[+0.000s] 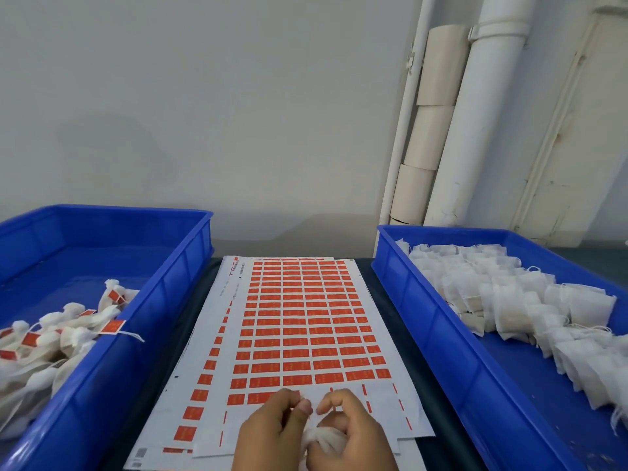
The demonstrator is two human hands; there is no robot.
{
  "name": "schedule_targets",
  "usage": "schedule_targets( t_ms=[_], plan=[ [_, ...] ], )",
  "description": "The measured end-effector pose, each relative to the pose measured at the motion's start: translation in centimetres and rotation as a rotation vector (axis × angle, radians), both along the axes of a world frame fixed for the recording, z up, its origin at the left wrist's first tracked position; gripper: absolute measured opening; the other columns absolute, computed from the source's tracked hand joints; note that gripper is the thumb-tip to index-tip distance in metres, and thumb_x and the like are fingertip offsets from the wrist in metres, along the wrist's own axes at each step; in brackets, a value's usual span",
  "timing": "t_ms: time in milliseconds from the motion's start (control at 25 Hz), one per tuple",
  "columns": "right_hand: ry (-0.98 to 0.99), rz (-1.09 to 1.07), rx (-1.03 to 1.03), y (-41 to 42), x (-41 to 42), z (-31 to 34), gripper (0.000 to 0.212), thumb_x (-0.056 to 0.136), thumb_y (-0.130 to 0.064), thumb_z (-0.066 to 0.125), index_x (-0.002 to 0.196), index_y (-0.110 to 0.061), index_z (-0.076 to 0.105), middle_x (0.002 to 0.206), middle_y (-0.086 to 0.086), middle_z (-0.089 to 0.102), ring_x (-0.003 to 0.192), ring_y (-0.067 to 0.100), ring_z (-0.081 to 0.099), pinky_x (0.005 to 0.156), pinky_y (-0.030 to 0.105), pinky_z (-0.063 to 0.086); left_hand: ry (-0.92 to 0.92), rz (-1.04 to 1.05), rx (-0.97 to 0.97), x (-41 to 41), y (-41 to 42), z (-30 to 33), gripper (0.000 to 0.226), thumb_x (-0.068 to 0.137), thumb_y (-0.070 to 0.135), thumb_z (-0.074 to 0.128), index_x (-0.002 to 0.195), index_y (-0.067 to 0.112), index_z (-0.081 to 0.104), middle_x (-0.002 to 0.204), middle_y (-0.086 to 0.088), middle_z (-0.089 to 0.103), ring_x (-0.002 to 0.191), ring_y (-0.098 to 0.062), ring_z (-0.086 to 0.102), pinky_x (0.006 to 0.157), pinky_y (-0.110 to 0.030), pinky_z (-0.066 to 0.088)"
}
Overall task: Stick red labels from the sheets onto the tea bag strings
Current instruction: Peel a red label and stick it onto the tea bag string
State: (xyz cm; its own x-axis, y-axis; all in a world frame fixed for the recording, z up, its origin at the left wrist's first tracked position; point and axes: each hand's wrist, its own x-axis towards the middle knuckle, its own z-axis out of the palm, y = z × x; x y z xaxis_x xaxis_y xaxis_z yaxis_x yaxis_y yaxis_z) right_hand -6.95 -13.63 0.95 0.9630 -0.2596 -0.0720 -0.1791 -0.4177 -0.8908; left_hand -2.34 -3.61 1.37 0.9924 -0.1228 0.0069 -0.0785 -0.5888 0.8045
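A sheet of red labels (306,321) lies in the middle of the table, on top of other label sheets. Both my hands are at its near edge. My right hand (350,433) grips a white tea bag (323,440) in its palm, with thumb and forefinger pinched together. My left hand (272,430) has its fingers curled, the fingertips pinched close to those of the right hand. What the fingertips pinch is too small to make out. The bottom rows of the top sheet have blank spots where labels are gone.
A blue bin (112,368) on the left holds tea bags with red labels (51,338) on their strings. On the right, another blue bin (441,338) holds several plain white tea bags (509,300). White pipes (475,130) stand against the wall behind.
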Motion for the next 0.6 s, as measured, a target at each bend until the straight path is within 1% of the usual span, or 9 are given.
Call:
schedule_targets(
  t_ms=[80,120,160,240,280,360,480,520,600],
  plan=[
    [-0.097,0.049,-0.159,0.4,-0.4,-0.2,0.039,0.078,-0.032,0.074,0.090,-0.052,0.042,0.099,-0.030,0.057,0.092,-0.008,0.055,0.082,-0.003,0.038,0.088,0.060,-0.120,0.1,0.0,0.0,0.022,0.092,0.028,0.055,0.071,0.024,0.053,0.063,0.009,0.057,0.061,-0.004,0.051,0.050,-0.007,0.033],
    [-0.212,0.037,-0.205,0.5,-0.7,-0.3,0.041,0.075,-0.029,0.077,0.092,-0.054,0.049,0.099,-0.030,0.060,0.091,-0.009,0.056,0.086,0.002,0.041,0.137,0.073,-0.198,0.1,0.1,0.4,0.022,0.092,0.027,0.056,0.070,0.021,0.057,0.057,0.008,0.056,0.054,-0.004,0.049,0.047,-0.010,0.035],
    [-0.346,0.002,-0.259,0.5,-0.9,-0.5,0.040,0.071,-0.022,0.081,0.093,-0.048,0.060,0.096,-0.024,0.067,0.088,-0.007,0.060,0.086,0.012,0.049,0.185,0.080,-0.279,0.1,0.1,0.9,0.023,0.092,0.025,0.057,0.070,0.018,0.060,0.050,0.007,0.054,0.048,-0.005,0.047,0.043,-0.013,0.036],
    [-0.579,-0.090,-0.414,0.0,-0.4,-1.3,0.036,0.063,-0.008,0.086,0.093,-0.024,0.075,0.086,-0.008,0.073,0.078,0.003,0.067,0.074,0.027,0.058,0.245,0.090,-0.382,0.3,0.1,1.7,0.024,0.092,0.025,0.056,0.072,0.016,0.064,0.045,0.007,0.054,0.040,-0.004,0.046,0.039,-0.015,0.038],
    [-0.663,-0.125,-0.505,-0.1,0.0,-1.3,0.032,0.062,-0.007,0.085,0.092,-0.017,0.076,0.082,-0.003,0.074,0.075,0.007,0.069,0.071,0.029,0.059,0.271,0.098,-0.409,0.4,0.2,2.0,0.023,0.092,0.025,0.056,0.073,0.016,0.066,0.048,0.006,0.057,0.041,-0.005,0.047,0.040,-0.014,0.039],
    [-0.735,-0.111,-0.595,-0.3,0.2,-0.7,0.020,0.073,-0.016,0.080,0.092,-0.013,0.076,0.083,-0.003,0.073,0.074,0.008,0.068,0.070,0.025,0.058,0.309,0.100,-0.480,0.4,0.1,2.6,0.023,0.092,0.025,0.056,0.073,0.018,0.067,0.051,0.004,0.060,0.044,-0.008,0.049,0.043,-0.015,0.042],
    [-0.558,-0.080,-0.528,-0.2,0.0,0.5,0.017,0.088,-0.038,0.055,0.093,-0.030,0.068,0.088,-0.022,0.064,0.077,-0.003,0.062,0.070,0.008,0.049,0.312,0.076,-0.563,0.3,0.0,3.2,0.013,0.088,0.022,0.062,0.076,0.021,0.068,0.062,0.003,0.066,0.056,-0.012,0.058,0.051,-0.018,0.048],
    [-0.448,-0.076,-0.436,-0.2,0.1,0.7,0.007,0.089,-0.038,0.055,0.088,-0.037,0.062,0.086,-0.028,0.058,0.080,-0.006,0.059,0.065,0.003,0.044,0.331,0.079,-0.635,0.4,0.1,3.5,0.008,0.086,0.017,0.065,0.079,0.020,0.067,0.069,0.001,0.068,0.062,-0.016,0.061,0.055,-0.021,0.051],
    [-0.216,-0.098,-0.147,-0.7,0.4,0.9,0.013,0.091,-0.033,0.058,0.077,-0.035,0.059,0.083,-0.027,0.057,0.084,-0.011,0.055,0.058,0.001,0.042,0.422,0.041,-0.868,0.7,0.9,3.9,0.018,0.083,-0.002,0.063,0.079,0.015,0.068,0.077,-0.005,0.070,0.069,-0.023,0.065,0.062,-0.028,0.054]
  ],
)
